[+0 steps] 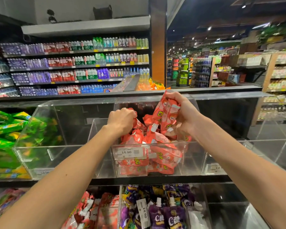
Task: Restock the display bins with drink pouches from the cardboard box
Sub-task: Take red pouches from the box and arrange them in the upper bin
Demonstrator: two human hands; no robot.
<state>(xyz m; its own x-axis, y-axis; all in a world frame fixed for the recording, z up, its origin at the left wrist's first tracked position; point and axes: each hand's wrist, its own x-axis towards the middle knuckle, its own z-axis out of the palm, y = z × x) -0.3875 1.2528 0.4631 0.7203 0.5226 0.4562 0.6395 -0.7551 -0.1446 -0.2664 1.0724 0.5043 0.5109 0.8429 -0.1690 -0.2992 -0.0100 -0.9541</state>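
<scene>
Orange drink pouches (162, 158) lay heaped in middle clear bin (96, 129), some pressed against its front wall behind price tag (130, 152) reading 14.90. Our right hand (183, 116) was clenched round bunch of pouches (163, 108), held above heap, white spouts pointing down. Our left hand (120, 119) was curled tight on one pouch at heap's back left, knuckles up. We saw green pouches (5, 129) in bin to left, purple pouches (165, 215) and red pouches (96, 210) in lower bins, water shelves (73, 63) behind.
</scene>
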